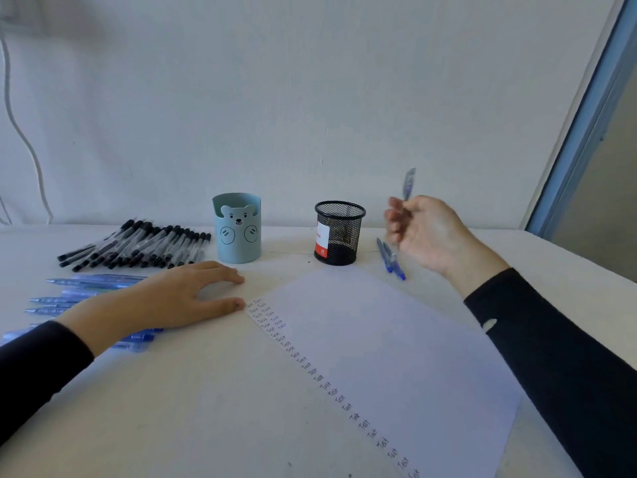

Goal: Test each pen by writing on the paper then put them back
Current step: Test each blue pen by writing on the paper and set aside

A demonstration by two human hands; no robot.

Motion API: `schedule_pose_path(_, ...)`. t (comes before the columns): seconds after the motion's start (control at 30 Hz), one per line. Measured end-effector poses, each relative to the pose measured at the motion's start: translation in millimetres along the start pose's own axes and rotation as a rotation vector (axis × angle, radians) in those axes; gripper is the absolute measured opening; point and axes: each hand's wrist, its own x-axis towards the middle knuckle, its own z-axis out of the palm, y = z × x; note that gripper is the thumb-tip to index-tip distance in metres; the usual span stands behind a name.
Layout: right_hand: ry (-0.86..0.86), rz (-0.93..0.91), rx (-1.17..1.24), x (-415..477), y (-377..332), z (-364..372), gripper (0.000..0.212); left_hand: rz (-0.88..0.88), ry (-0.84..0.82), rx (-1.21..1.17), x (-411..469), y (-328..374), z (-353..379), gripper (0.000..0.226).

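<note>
Hands mid-test at a pen trial: the right hand (427,236), raised to the right of a black mesh cup (339,232), pinches a blurred blue pen (409,184) in curled fingers, the pen's end pointing up. The left hand (172,298) lies flat, fingers straight, on the white worktop (206,408), thumb tip at the corner of the paper (396,339). The sheet lies askew at centre, a column of handwritten "Test" running down its left edge. Capped black pens (138,246) are heaped at back left, and loose blue pens (86,281) lie partly under the left hand and sleeve. A pale blue bear-faced holder (238,232) stands left of the mesh cup. A pair of blue pens (391,258) lies just right of the cup.
</note>
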Motion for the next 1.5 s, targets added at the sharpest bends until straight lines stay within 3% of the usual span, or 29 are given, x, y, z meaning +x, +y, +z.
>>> schedule_pose_path(0.1,0.310,-0.165,-0.459,31,0,-36,0.021,0.002,0.009,-0.004,0,-1,0,0.070)
schedule_pose_path(0.23,0.363,-0.061,-1.074,55,27,-72,0.029,0.008,0.008,0.001,0,-1,0,0.070)
schedule_pose_path(0.3,0.381,-0.094,-1.227,58,36,-73,0.029,0.006,0.010,-0.002,0,-1,1,0.071)
schedule_pose_path(0.5,0.326,-0.154,-1.293,63,56,-56,0.052,0.017,0.013,0.000,0,0,1,0.064)
schedule_pose_path(0.6,0.129,-0.188,-1.331,62,64,-49,0.036,0.012,0.003,0.001,-1,1,0,0.064)
schedule_pose_path(0.7,0.008,-0.217,-1.421,58,64,-44,0.052,0.014,0.006,0.012,-1,2,0,0.064)
schedule_pose_path(0.8,-0.014,-0.248,-1.495,59,62,-42,0.054,0.013,0.011,0.011,0,1,0,0.063)
schedule_pose_path(0.97,0.066,-0.329,-1.540,54,64,-45,0.045,0.009,-0.002,0.005,0,3,-4,0.071)
schedule_pose_path(1.1,0.285,-0.557,-1.393,36,57,-33,0.027,-0.026,0.203,-0.143,-2,3,-27,0.087)
schedule_pose_path(1.17,0.238,-0.604,-1.307,21,56,-19,0.023,-0.059,0.322,-0.176,-6,-7,-40,0.063)
schedule_pose_path(1.27,0.015,-0.654,-1.211,4,68,5,0.015,-0.065,0.378,-0.026,-13,-32,-50,0.013)
schedule_pose_path(1.37,-0.121,-0.788,-1.294,-2,87,16,0.015,-0.080,0.307,0.086,-19,-51,-49,0.010)
schedule_pose_path(1.43,-0.192,-0.789,-1.333,-1,95,15,0.015,-0.079,0.290,0.124,-18,-54,-46,0.004)
schedule_pose_path(1.5,-0.202,-0.753,-1.336,1,97,12,0.016,-0.058,0.263,0.186,-15,-53,-42,0.013)
